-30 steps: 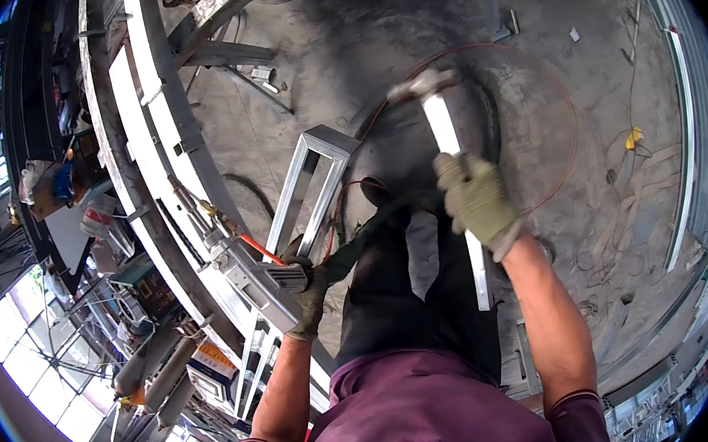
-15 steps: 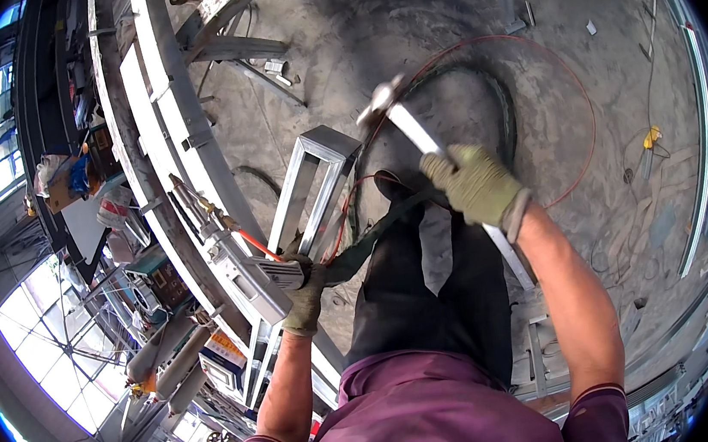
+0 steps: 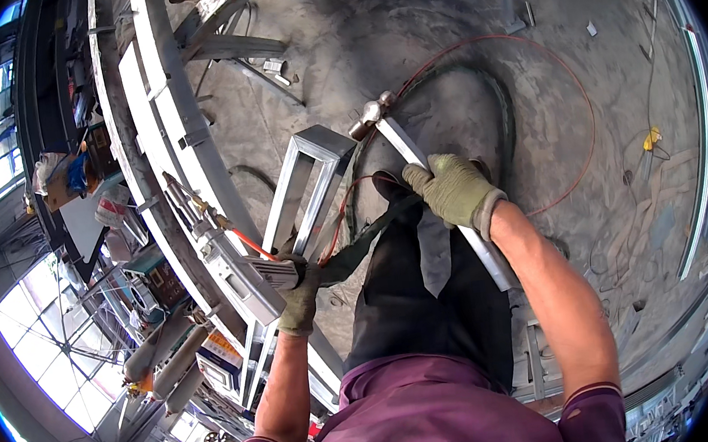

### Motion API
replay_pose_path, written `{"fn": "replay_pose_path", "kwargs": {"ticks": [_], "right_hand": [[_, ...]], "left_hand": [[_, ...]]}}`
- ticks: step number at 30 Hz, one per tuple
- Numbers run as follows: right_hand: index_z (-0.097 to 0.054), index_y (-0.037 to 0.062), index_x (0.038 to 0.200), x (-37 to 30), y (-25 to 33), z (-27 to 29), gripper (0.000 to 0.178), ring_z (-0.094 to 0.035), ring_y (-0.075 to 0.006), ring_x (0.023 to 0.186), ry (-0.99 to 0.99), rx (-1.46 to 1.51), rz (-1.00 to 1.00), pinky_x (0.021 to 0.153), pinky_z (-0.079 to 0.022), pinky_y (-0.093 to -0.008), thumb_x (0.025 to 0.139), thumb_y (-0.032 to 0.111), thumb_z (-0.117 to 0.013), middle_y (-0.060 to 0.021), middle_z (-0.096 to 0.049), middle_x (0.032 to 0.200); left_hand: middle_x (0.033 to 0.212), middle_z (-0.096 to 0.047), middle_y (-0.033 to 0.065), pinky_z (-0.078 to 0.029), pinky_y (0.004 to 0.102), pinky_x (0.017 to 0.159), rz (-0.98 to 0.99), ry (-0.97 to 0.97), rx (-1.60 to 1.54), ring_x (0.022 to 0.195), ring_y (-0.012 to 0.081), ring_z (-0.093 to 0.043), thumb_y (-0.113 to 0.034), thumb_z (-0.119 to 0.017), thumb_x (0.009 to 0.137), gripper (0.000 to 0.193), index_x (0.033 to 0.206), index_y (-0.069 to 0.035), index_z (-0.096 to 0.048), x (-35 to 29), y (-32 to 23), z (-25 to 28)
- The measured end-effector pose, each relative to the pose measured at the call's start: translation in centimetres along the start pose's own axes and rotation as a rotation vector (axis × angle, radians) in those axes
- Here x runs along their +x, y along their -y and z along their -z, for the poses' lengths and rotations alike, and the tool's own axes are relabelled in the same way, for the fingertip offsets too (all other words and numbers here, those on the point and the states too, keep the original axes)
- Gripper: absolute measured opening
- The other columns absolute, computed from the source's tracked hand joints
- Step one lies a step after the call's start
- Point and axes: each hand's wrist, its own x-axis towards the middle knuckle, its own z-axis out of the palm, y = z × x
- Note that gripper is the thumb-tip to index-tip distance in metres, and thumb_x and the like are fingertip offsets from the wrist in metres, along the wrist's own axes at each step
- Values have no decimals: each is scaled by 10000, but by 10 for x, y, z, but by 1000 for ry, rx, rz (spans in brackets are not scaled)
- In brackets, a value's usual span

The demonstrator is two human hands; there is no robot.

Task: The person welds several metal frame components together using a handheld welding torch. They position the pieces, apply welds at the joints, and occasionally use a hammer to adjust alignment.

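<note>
My right hand (image 3: 459, 191), in an olive work glove, is wrapped round the pale metal handle of a ball-peen hammer (image 3: 402, 142). The hammer's head is up and to the left, just off the upper corner of a welded rectangular frame of silver square tube (image 3: 325, 151). My left hand (image 3: 297, 296), gloved alike, is closed beside the ribbed end of a grey metal boxy device (image 3: 243, 276). What its fingers grip is partly hidden. A dark fabric-covered hose (image 3: 365, 241) and an orange hose (image 3: 253, 244) run close to that hand.
Long white steel beams (image 3: 178, 110) stretch along my left. A thin red hose (image 3: 588, 110) and the dark hose loop over the concrete floor ahead. Gas cylinders (image 3: 160, 349) and a cluttered bench area lie farther left. A yellow object (image 3: 652, 138) lies on the floor at right.
My right hand and the hammer have moved left and slightly down, bringing the hammer head closer to the frame's corner. My left hand and the grey device have shifted only a little.
</note>
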Motion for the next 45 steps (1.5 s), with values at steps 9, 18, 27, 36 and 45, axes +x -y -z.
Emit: {"fn": "replay_pose_path", "kwargs": {"ticks": [9, 18, 27, 36, 45], "right_hand": [[-673, 8, 909, -4, 0, 6, 475, -569, -172, 449, -50, 146, 37, 439, -482, -357, 1088, 449, -662, -59, -593, 624], [-609, 46, 818, -44, 25, 4, 464, -533, -125, 441, -86, 364, 1, 398, -429, -325, 1084, 420, -671, -13, -564, 606], [-659, 26, 911, -83, 46, -18, 460, -509, -98, 460, -150, 343, -69, 407, -434, -298, 1088, 450, -683, -11, -542, 606], [-659, 17, 977, -106, 92, -38, 359, -538, -108, 498, -367, 84, 56, 454, -433, -280, 1061, 359, -730, -25, -565, 607], [-694, -21, 1017, -50, 249, -168, 238, -596, -119, 612, 101, 109, 189, 536, -501, -293, 1014, 216, -673, -46, -630, 776]], "left_hand": [[878, -633, -23, -532, 277, 728, -12, 55, -29, 784, 94, -608, 10, -822, 827, 243, 989, -81, -665, 4, 12, 3], [977, -633, -16, -536, 288, 807, 10, 58, -15, 883, 105, -610, -19, -839, 848, 311, 1107, -64, -673, 0, 6, 3], [1022, -649, 41, -560, 331, 815, -291, 149, 154, 916, 146, -629, 26, -792, 843, 414, 1235, -15, -665, 7, 39, 7], [829, -571, -6, -535, 278, 706, -137, 129, -258, 718, 110, -573, -3, -832, 823, 563, 1366, -7, -681, 7, 21, 32], [1031, -659, 15, -564, 299, 798, 268, 117, -781, 933, 123, -638, -70, -776, 992, 257, 1221, -50, -661, -40, 27, 101]]}}
